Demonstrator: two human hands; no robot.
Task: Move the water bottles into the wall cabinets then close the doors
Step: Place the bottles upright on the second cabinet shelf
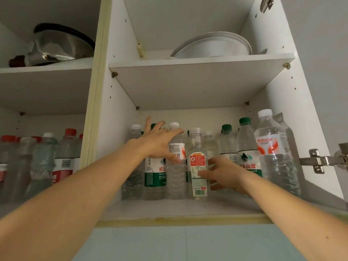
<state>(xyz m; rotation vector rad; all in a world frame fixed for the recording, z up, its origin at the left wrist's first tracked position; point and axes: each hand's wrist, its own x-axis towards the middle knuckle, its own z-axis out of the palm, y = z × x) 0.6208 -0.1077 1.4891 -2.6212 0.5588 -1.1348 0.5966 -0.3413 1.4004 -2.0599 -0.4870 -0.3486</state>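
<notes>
Head view: both hands among bottles [197, 166].

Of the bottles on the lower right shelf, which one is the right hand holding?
The slim bottle with the red-topped label, standing at the front of the row. The right hand has its grip round it; its neighbours carry green or white labels.
</notes>
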